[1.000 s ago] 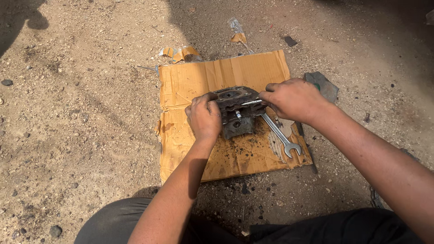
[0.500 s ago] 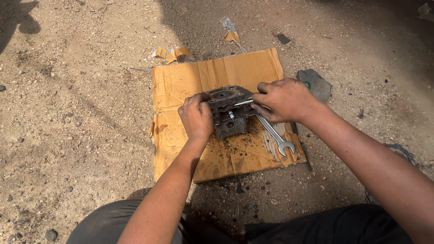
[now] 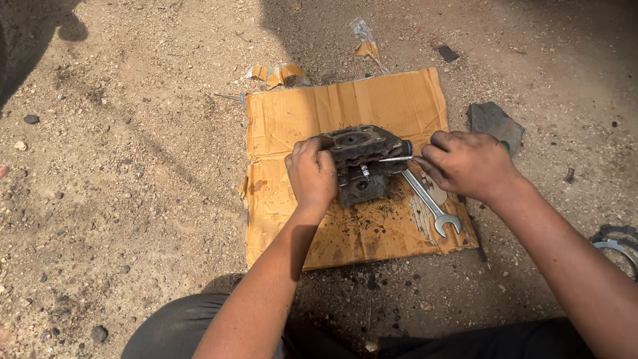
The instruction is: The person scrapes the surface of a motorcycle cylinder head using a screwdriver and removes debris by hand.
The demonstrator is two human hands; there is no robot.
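Left hand [image 3: 311, 174] grips the metal part [image 3: 362, 159]; right hand [image 3: 468, 165] pinches a thin tool [image 3: 393, 159].

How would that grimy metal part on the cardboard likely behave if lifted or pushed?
The metal part looks like a chunky casting, so probably heavy for its size and rigid. Dark stains on the cardboard beneath it suggest oil, so it may be slippery. The left hand grips one end, hinting that it could shift or tip if pushed.

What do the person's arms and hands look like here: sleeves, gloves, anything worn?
Both forearms are bare, no sleeves in view. The left hand and right hand wear no gloves, and no watch or ring shows. Dark grime smudges the fingers of the right hand.
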